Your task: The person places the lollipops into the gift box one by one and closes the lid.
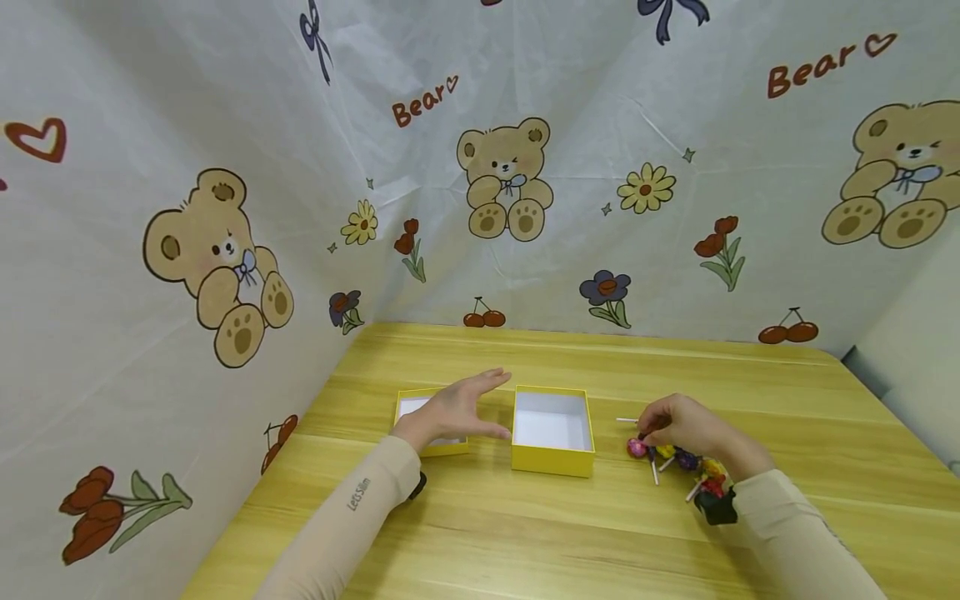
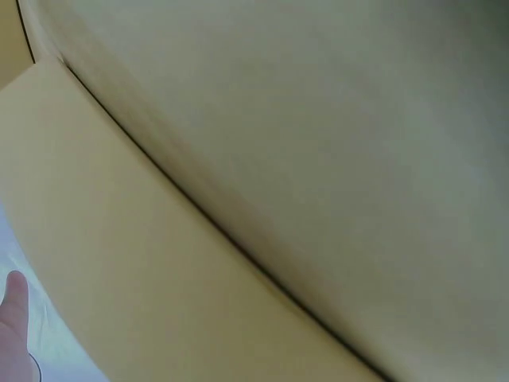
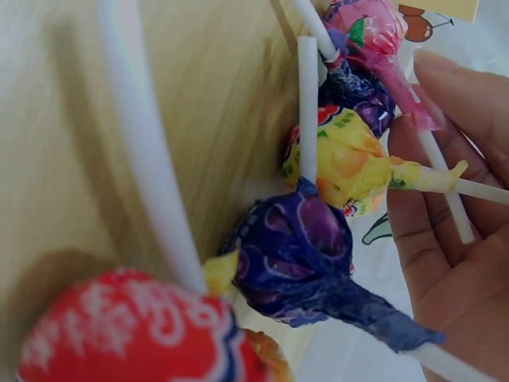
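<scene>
My left hand reaches over the yellow box lid, thumb and fingers spread apart, fingertips near the left side of a yellow open box with a white inside. At the left wrist view's lower left edge, part of the left hand shows. My right hand is over a row of wrapped lollipops. In the right wrist view its thumb and fingers stand apart beside a pink lollipop; no firm grip shows. Nearby are a yellow lollipop, a purple lollipop and a red lollipop.
The wooden table holds the box, lid and lollipops. A white cloth printed with bears hangs behind and to the left. A dark wrist device is at the right cuff. Beige sleeve fabric appears to fill much of the left wrist view.
</scene>
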Demonstrator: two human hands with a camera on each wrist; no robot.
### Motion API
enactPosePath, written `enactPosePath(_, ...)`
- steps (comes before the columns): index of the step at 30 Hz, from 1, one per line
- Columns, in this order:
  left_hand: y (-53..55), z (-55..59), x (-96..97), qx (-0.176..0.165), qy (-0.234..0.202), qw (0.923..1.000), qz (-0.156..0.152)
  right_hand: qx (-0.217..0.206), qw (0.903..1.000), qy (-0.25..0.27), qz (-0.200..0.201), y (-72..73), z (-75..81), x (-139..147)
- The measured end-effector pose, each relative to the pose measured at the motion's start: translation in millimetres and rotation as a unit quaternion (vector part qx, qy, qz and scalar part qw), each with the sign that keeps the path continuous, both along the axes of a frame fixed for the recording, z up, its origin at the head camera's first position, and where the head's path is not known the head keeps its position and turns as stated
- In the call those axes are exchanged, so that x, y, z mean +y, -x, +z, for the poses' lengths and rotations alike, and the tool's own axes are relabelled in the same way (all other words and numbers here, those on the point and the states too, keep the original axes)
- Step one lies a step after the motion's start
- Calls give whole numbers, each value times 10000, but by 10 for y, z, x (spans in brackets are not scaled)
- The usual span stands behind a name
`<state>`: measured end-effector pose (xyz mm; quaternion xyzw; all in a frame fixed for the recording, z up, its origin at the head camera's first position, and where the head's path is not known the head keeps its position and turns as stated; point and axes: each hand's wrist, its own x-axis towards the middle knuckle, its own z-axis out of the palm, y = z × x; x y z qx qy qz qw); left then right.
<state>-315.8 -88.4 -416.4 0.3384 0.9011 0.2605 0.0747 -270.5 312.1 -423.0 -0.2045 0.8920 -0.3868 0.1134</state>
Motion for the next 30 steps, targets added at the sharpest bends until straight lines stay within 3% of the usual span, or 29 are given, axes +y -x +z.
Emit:
enactPosePath(13,-41,-47,57,-82,-32,10000,-47,321,9991,-284,-36,-48,-130,-113)
enactPosePath(21,-40,-37,79,-11,58,9999,-151,147,9995,-178,-226,-72,-141,-148)
enactPosePath(30,-34,-39,105,101,296,9994,-155,779,9959,-419,-194,-76,-203,-190)
